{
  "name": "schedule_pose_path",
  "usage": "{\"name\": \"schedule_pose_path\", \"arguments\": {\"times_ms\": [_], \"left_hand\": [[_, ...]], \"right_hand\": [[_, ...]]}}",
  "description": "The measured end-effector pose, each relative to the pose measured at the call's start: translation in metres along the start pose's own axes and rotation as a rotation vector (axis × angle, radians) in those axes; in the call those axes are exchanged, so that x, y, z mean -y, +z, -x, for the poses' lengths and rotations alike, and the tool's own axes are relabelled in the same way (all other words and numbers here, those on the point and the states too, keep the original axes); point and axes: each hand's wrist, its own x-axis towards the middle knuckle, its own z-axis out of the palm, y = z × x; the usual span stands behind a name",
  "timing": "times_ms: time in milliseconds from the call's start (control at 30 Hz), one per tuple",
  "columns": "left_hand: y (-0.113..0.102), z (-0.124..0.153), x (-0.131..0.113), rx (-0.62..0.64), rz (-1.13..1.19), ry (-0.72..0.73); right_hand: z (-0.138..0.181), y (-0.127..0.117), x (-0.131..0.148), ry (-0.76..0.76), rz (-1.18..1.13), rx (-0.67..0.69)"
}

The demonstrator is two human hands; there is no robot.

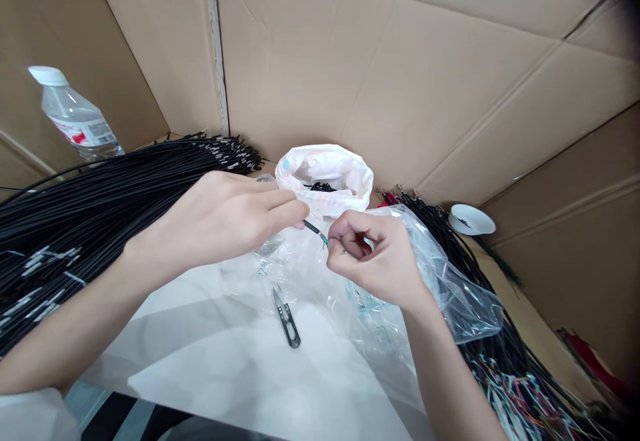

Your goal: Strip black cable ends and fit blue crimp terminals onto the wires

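And there it was: from my remote seat I watched the left hand (235, 211) pinch a black cable (312, 227) between thumb and fingers, its stripped end angled toward four o'clock. The right hand (377, 254) met it there, thumb and forefinger closed on the coloured wires (324, 238), the other fingers curled in. Both held the cable in mid-view, above crumpled clear plastic on the white work surface (320, 381). From that cable, black thread snips (287, 321) lay just past six o'clock, touched by neither hand. At twelve sat a white plastic bag (326, 161), mouth open, dark scraps (323, 187) inside. Out at three I spotted a white bowl (471, 220); at nine, a great sheaf of black cables (100, 191), with a capped water bottle (80, 118) up at ten. Toward four, a second cable bundle (495, 351) spilled bright wire ends beyond the right forearm.
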Motion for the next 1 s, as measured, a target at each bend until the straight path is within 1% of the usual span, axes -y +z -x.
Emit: {"name": "schedule_pose_path", "arguments": {"times_ms": [100,167,267,367,467,667,733,900,1000], "left_hand": [[0.001,0.000,-0.001,0.062,0.036,-0.006],[0.000,-0.001,0.000,0.128,0.109,-0.008],[-0.003,-0.002,0.003,0.227,0.270,0.000],[-0.004,-0.002,0.007,0.266,0.410,0.008],[-0.003,-0.001,0.009,0.284,0.468,0.016],[-0.002,-0.003,0.007,0.280,0.486,0.019],[-0.004,-0.004,0.006,0.289,0.484,0.017],[-0.011,-0.008,0.001,0.363,0.441,-0.001],[-0.014,-0.008,-0.001,0.364,0.408,0.007]], "right_hand": [[0.003,-0.004,0.001,-0.132,0.157,0.033],[0.004,-0.007,0.002,-0.222,0.220,0.069],[0.005,-0.009,0.004,-0.268,0.226,0.143],[0.007,-0.010,0.007,-0.218,0.186,0.208],[0.007,-0.012,0.009,-0.146,0.153,0.231],[0.006,-0.018,0.013,-0.026,0.146,0.301],[0.006,-0.018,0.014,-0.021,0.171,0.314],[0.008,-0.017,0.015,-0.043,0.232,0.348],[0.008,-0.014,0.013,0.001,0.185,0.362]]}}
